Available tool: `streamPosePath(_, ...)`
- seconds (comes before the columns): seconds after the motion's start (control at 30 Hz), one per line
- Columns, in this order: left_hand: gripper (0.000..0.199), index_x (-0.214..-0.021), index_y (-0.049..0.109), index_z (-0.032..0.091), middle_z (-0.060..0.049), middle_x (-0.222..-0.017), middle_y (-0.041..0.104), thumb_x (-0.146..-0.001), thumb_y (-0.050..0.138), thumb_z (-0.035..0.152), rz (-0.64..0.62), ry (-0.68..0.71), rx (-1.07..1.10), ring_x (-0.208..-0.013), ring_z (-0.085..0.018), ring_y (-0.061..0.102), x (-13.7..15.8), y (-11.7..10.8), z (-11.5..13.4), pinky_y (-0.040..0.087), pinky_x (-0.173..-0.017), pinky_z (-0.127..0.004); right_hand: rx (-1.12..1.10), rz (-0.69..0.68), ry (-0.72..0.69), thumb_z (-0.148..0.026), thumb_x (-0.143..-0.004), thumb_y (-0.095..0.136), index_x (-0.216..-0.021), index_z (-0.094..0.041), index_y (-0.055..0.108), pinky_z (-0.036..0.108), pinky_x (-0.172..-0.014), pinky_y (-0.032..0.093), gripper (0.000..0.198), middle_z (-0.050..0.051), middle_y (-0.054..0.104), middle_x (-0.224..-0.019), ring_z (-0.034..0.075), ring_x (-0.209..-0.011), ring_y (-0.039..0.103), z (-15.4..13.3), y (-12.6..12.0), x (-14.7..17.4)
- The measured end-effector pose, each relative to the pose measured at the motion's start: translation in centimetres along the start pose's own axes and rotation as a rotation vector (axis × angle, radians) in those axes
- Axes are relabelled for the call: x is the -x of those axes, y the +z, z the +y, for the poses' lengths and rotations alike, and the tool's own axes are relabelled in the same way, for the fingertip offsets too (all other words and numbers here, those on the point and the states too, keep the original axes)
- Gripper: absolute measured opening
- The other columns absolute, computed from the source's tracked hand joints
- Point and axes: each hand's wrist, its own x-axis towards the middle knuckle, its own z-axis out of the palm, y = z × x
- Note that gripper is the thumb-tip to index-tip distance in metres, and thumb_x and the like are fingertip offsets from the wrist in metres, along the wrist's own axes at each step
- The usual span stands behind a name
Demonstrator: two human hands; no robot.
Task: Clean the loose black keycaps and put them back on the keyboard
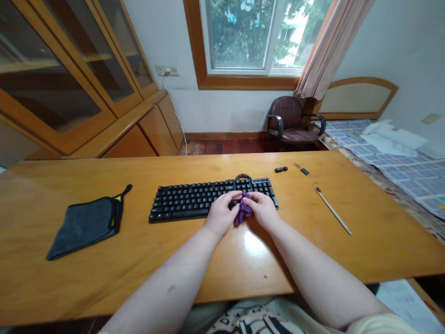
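Observation:
A small purple cloth (pixel 244 211) is bunched up between my two hands, its lower end hanging free. My left hand (pixel 224 208) pinches it from the left with thumb and fingers. From the other side my right hand (pixel 261 208) grips the same cloth. Both hands are over the right part of a black keyboard (pixel 184 199), near its front edge. Whether the cloth touches the keys I cannot tell. The keyboard's coiled cable shows behind it.
A folded dark grey cloth (pixel 85 222) with black trim lies at the left. On the right are a small black USB piece (pixel 281 170), a small dark item with thin wires (pixel 305 171) and a thin white-handled brush (pixel 333 211). Beyond the desk stands a chair (pixel 287 116).

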Motion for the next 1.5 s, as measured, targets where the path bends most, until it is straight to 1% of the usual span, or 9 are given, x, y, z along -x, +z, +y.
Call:
streamPosePath(0.13, 0.034, -0.106, 0.061, 0.022, -0.004, -0.101, 0.066, -0.074, 0.057, 0.011, -0.001, -0.021, 0.032, -0.092, -0.017, 0.064, 0.0, 0.0, -0.2, 0.051, -0.088, -0.034, 0.024, -0.034, -0.026, -0.036, -0.070, 0.065, -0.083, -0.015, 0.064, 0.027, -0.061, 0.046, 0.025, 0.002, 0.065, -0.073, 0.014, -0.063, 0.058, -0.2, 0.1, 0.3)
streamPosePath(0.33, 0.034, -0.103, 0.064, 0.024, -0.003, -0.100, 0.067, -0.073, 0.055, 0.009, -0.013, 0.003, 0.002, -0.093, -0.018, 0.063, 0.2, 0.0, -0.1, 0.050, -0.090, -0.036, 0.256, 0.000, -0.079, -0.033, -0.071, 0.063, -0.083, -0.016, 0.066, 0.031, -0.068, 0.047, 0.021, 0.003, 0.067, -0.077, 0.017, -0.070, 0.060, -0.8, -0.1, 0.6)
streamPosePath(0.47, 0.028, -0.101, 0.064, 0.022, -0.004, -0.100, 0.067, -0.075, 0.058, 0.014, 0.030, -0.037, 0.087, -0.091, -0.017, 0.064, 0.0, 0.1, 0.0, 0.051, -0.088, -0.036, 0.126, 0.026, -0.099, -0.035, -0.074, 0.059, -0.085, -0.016, 0.067, 0.031, -0.072, 0.047, 0.023, 0.005, 0.068, -0.081, 0.018, -0.074, 0.061, -0.7, -0.2, 0.3)
streamPosePath(0.6, 0.028, -0.104, 0.061, 0.020, -0.005, -0.099, 0.066, -0.076, 0.061, 0.019, 0.141, -0.088, 0.162, -0.091, -0.018, 0.064, -0.4, -0.1, -0.2, 0.052, -0.087, -0.036, 0.063, 0.153, -0.169, -0.036, -0.077, 0.056, -0.092, -0.017, 0.065, 0.034, -0.081, 0.045, 0.026, 0.006, 0.068, -0.090, 0.020, -0.085, 0.061, -0.6, -0.6, 0.0)
streamPosePath(0.73, 0.032, -0.109, 0.059, 0.021, -0.006, -0.103, 0.066, -0.077, 0.061, 0.020, 0.155, -0.070, 0.144, -0.096, -0.018, 0.063, -0.4, -0.3, -0.3, 0.048, -0.093, -0.039, 0.107, 0.199, -0.222, -0.032, -0.077, 0.051, -0.080, -0.018, 0.063, 0.033, -0.078, 0.046, 0.019, 0.006, 0.067, -0.086, 0.020, -0.083, 0.061, -0.7, -1.1, 0.0)
streamPosePath(0.93, 0.032, -0.111, 0.056, 0.020, -0.008, -0.107, 0.062, -0.079, 0.056, 0.018, 0.083, -0.083, 0.337, -0.101, -0.018, 0.060, -0.3, 0.3, 0.0, 0.046, -0.095, -0.038, 0.163, 0.048, -0.139, -0.025, -0.075, 0.044, -0.074, -0.021, 0.055, 0.025, -0.050, 0.041, 0.011, -0.003, 0.053, -0.057, 0.014, -0.051, 0.052, -0.6, -0.8, 0.6)
streamPosePath(1.2, 0.047, -0.125, 0.043, 0.019, -0.008, -0.107, 0.060, -0.079, 0.052, 0.014, 0.014, -0.127, 0.515, -0.100, -0.016, 0.058, -0.4, 0.0, -0.1, 0.044, -0.094, -0.035, 0.466, -0.007, -0.302, -0.034, -0.077, 0.057, -0.105, -0.022, 0.065, 0.027, -0.058, 0.041, 0.031, 0.001, 0.062, -0.072, 0.013, -0.058, 0.049, -1.1, -0.6, 0.9)
streamPosePath(1.3, 0.056, -0.130, 0.037, 0.022, -0.008, -0.110, 0.057, -0.078, 0.051, 0.012, -0.010, -0.102, 0.519, -0.092, -0.013, 0.058, -0.3, -0.1, -0.6, 0.045, -0.090, -0.032, 0.465, -0.055, -0.291, -0.033, -0.079, 0.056, -0.106, -0.023, 0.065, 0.028, -0.060, 0.043, 0.031, 0.002, 0.066, -0.081, 0.013, -0.059, 0.051, -1.0, -0.7, 0.9)
streamPosePath(1.5, 0.063, -0.132, 0.035, 0.024, -0.006, -0.112, 0.054, -0.073, 0.049, 0.007, -0.055, -0.115, 0.492, -0.080, -0.009, 0.055, -0.1, -0.3, -0.7, 0.045, -0.087, -0.031, 0.609, -0.130, -0.276, -0.032, -0.077, 0.059, -0.098, -0.022, 0.067, 0.025, -0.055, 0.038, 0.024, -0.001, 0.060, -0.065, 0.012, -0.055, 0.049, -1.5, -0.5, 1.0)
